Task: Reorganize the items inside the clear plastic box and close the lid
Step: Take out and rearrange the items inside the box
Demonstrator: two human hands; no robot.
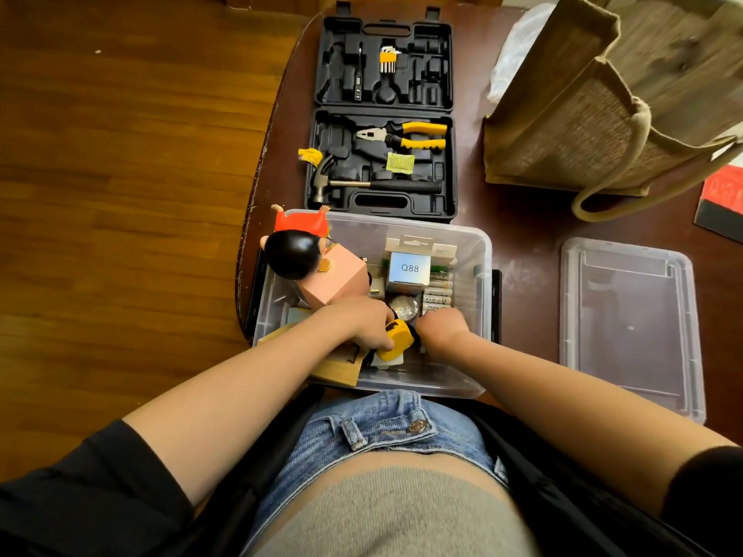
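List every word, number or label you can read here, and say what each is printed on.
"Q88": on the white label of the small box standing in the clear plastic box.
Print on the batteries beside it: too blurred to read.
Card packet behind the small box: print too small.
Red item at the right edge: markings illegible.

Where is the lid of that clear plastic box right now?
In the head view the lid lies flat on the dark table, to the right of the clear plastic box, below the woven bag.

pliers (pixel 418 137) yellow-black | tool case (pixel 446 162) black | lid (pixel 631 327) clear | bag (pixel 571 114) tan
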